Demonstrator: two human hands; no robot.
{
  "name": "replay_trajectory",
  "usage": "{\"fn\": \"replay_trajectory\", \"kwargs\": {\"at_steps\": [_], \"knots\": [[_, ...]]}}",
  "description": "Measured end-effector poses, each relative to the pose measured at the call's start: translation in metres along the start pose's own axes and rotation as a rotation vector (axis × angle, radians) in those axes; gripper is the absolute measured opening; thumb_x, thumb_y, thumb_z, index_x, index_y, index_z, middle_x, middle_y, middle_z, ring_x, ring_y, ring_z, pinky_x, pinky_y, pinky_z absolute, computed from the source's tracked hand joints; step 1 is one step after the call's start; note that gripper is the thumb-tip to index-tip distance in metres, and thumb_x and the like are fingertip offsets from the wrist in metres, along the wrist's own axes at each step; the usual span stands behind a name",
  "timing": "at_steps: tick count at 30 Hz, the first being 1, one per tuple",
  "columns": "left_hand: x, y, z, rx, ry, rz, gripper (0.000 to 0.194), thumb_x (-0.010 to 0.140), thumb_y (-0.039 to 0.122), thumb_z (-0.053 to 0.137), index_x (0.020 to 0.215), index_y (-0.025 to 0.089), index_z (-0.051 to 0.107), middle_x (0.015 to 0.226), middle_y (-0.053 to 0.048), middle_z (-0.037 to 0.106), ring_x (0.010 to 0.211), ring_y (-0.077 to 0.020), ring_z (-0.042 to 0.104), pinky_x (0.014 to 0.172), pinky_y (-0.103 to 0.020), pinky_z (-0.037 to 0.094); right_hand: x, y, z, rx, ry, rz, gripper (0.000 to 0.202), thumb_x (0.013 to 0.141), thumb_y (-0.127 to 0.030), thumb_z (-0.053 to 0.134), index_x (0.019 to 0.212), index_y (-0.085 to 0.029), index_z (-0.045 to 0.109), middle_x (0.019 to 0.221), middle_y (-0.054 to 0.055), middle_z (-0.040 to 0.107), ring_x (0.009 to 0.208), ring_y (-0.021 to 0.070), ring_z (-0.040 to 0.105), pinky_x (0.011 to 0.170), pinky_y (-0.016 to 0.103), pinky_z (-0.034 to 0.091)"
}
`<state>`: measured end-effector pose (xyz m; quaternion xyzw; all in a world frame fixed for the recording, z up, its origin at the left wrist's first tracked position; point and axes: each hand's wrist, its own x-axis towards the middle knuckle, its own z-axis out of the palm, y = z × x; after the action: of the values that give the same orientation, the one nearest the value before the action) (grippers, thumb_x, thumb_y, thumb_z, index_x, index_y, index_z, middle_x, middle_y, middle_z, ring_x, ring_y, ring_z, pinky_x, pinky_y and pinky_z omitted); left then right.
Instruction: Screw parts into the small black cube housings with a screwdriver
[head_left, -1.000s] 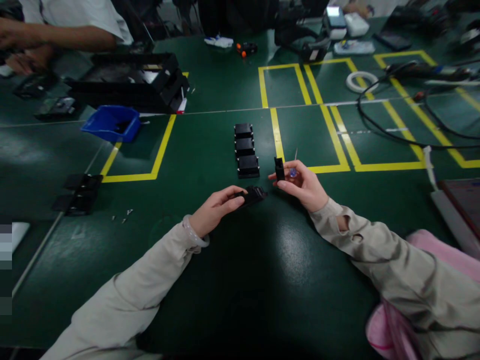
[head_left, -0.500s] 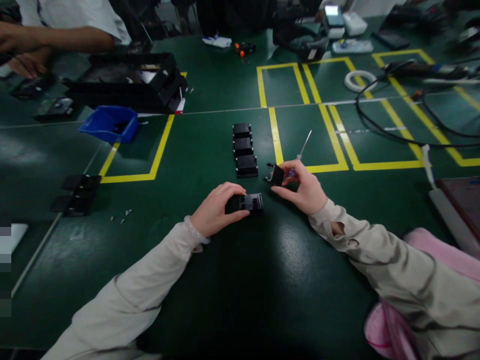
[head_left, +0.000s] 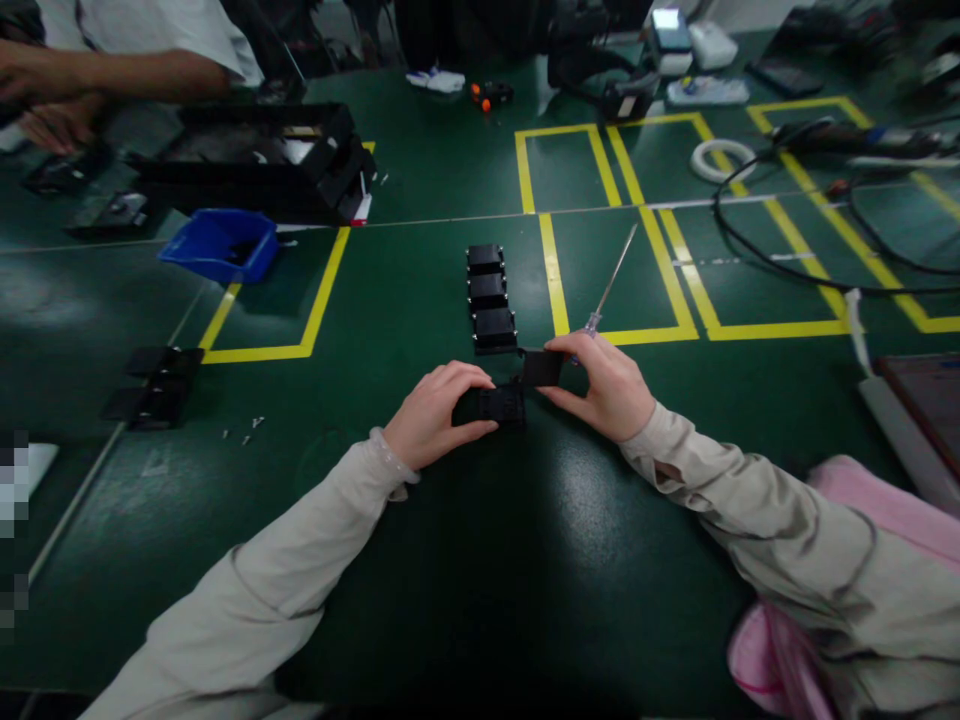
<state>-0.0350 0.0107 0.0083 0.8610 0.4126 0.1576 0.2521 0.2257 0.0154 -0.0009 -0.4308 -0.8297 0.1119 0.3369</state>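
My left hand (head_left: 435, 412) grips the left end of a black slotted part (head_left: 504, 405) lying on the green table. Between the thumb and fingers of my right hand (head_left: 604, 385) is a small black block (head_left: 541, 368), held at the upper right edge of the slotted part. A screwdriver (head_left: 611, 285) with a clear handle is also in my right hand, its shaft pointing up and away. Beyond the hands, three joined black blocks (head_left: 489, 290) stand in a column with small screws at their sides.
Small screws (head_left: 253, 428) and a black assembly (head_left: 161, 385) lie at left. Behind them are a blue bin (head_left: 225, 245) and black trays (head_left: 247, 165). A person's hand (head_left: 60, 125) shows at upper left. Cables (head_left: 765, 255) and a white ring (head_left: 721, 160) are at right.
My right hand has turned the black block and brought it left to the slotted part. The screwdriver shaft has swung slightly up and right. My left hand stays in place.
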Motion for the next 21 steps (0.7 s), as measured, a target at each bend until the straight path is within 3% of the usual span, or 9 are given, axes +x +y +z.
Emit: {"fn": "replay_trajectory", "kwargs": {"at_steps": [8,13,17,21], "knots": [[0.0,0.008,0.001,0.071,0.022,0.013,0.047,0.084,0.039,0.067,0.123,0.019,0.053,0.121,-0.01,0.058,0.111,-0.0258,0.054,0.093,-0.043,0.045,0.001,0.002,0.002,0.065,-0.012,0.074,0.034,0.081,-0.031,0.066,0.111,-0.021,0.053,0.101,0.009,0.065,0.093,0.0245,0.063,0.082,0.04,0.053],[-0.012,0.016,-0.005,0.199,-0.062,-0.013,0.04,0.086,0.037,0.064,0.121,0.021,0.056,0.115,-0.009,0.06,0.102,-0.0254,0.055,0.086,-0.041,0.044,0.001,0.001,0.001,0.083,-0.017,0.063,0.034,0.08,-0.03,0.066,0.11,-0.021,0.053,0.101,0.008,0.065,0.093,0.0237,0.064,0.083,0.04,0.053],[-0.051,0.011,-0.021,0.222,-0.11,-0.074,0.04,0.087,0.041,0.062,0.123,0.024,0.054,0.118,-0.008,0.06,0.104,-0.0252,0.057,0.089,-0.041,0.044,0.001,0.001,0.001,0.081,-0.013,0.047,0.035,0.08,-0.03,0.067,0.111,-0.02,0.053,0.101,0.009,0.065,0.09,0.0227,0.064,0.079,0.038,0.054],[-0.117,-0.006,-0.048,0.267,-0.107,-0.228,0.043,0.087,0.05,0.058,0.124,0.027,0.054,0.12,-0.006,0.061,0.106,-0.026,0.058,0.089,-0.039,0.044,0.001,0.002,0.001,0.093,-0.011,0.038,0.036,0.08,-0.029,0.068,0.111,-0.019,0.054,0.101,0.009,0.065,0.09,0.0219,0.064,0.078,0.037,0.055]]}}
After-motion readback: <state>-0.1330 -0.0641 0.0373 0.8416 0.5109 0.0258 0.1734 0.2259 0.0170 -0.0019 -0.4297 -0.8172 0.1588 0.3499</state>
